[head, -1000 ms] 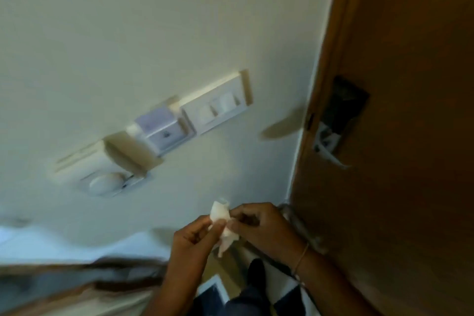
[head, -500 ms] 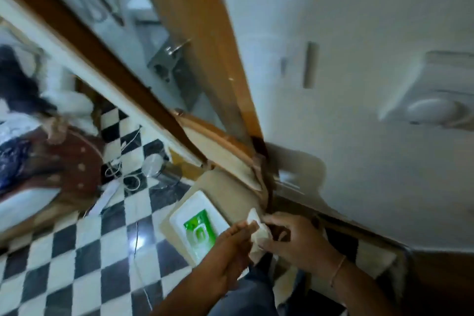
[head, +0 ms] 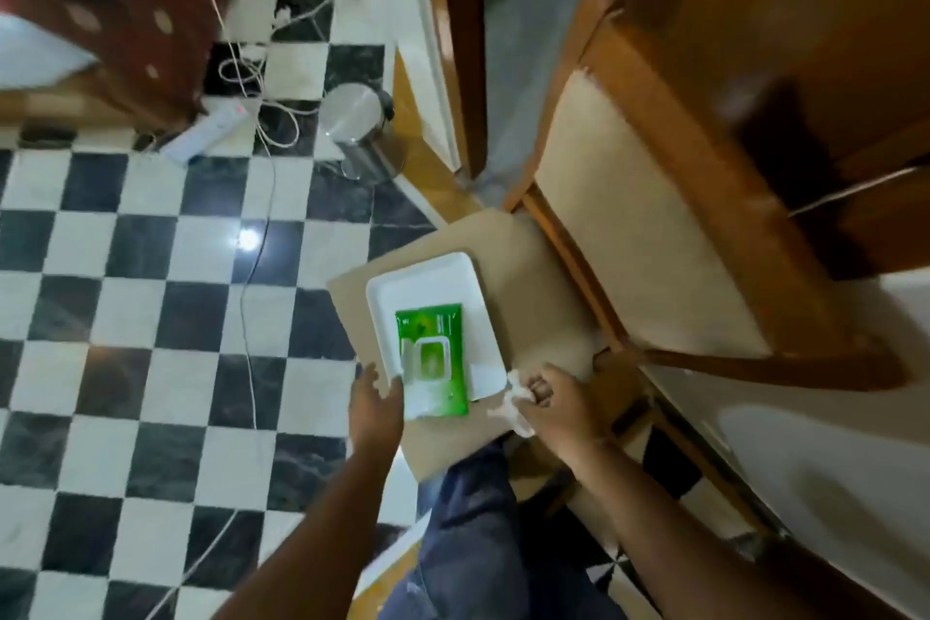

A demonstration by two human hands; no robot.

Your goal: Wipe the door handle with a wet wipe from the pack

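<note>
Left hand: the left hand [head: 376,402] is spread, fingers loose, holding nothing; its fingertips [head: 397,383] reach the near left corner of the green plastic wet-wipe pack [head: 432,357], though contact is hard to judge.
Right hand: the right hand [head: 558,400] is curled, pinching a crumpled white wet wipe [head: 514,410] between thumb and fingers; the wipe hangs just right of the pack's near corner.
Pack: lies flat with its white flap label facing up, partly on a white rectangular tray [head: 428,284] and overhanging the tray's near edge.
Tray: rests on a tan cardboard sheet [head: 523,262].
Cardboard: lies beside the wooden chair with a cream padded back [head: 649,237], to its left in the head view.
Floor: black-and-white chequered tiles [head: 151,317], with a white power strip [head: 209,131], loose white cables [head: 261,116] and a small silver pedal bin [head: 357,116] farther off.
Door handle: not visible here.
Person: a blue-denim leg [head: 473,534] shows below the hands.
</note>
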